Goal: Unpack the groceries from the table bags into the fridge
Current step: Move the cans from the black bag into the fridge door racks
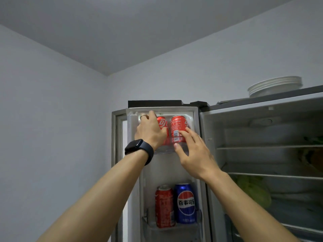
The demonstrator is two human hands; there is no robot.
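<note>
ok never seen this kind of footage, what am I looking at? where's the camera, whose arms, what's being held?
There is no robot here: a person wears one wide-angle camera on the head, so you see their own two bare arms reaching up. They stand at an open fridge door. The left hand, with a ring and a dark watch on the wrist, wraps around a red can on the top door shelf. The right hand touches a second red can beside it. On the lower door shelf stand another red can and a blue can. White plates sit on top of the fridge.
</note>
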